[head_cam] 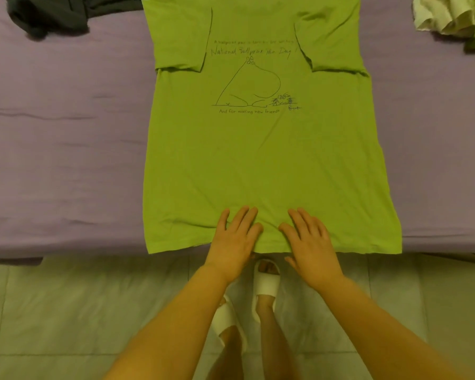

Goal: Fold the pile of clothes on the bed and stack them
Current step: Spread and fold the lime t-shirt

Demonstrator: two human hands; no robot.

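A lime green T-shirt (258, 149) lies spread flat on the purple bed (66, 160), printed side up, collar far from me and hem at the near edge. Both short sleeves are folded inward onto the chest. My left hand (236, 237) and my right hand (310, 239) rest side by side on the middle of the hem, palms down, fingers straight and pressed flat on the cloth.
A dark grey garment (50, 15) lies crumpled at the far left of the bed. A heap of pale cream and green clothes (450, 15) sits at the far right. Below the bed edge are pale floor tiles (80, 311) and my feet in white slippers (266, 283).
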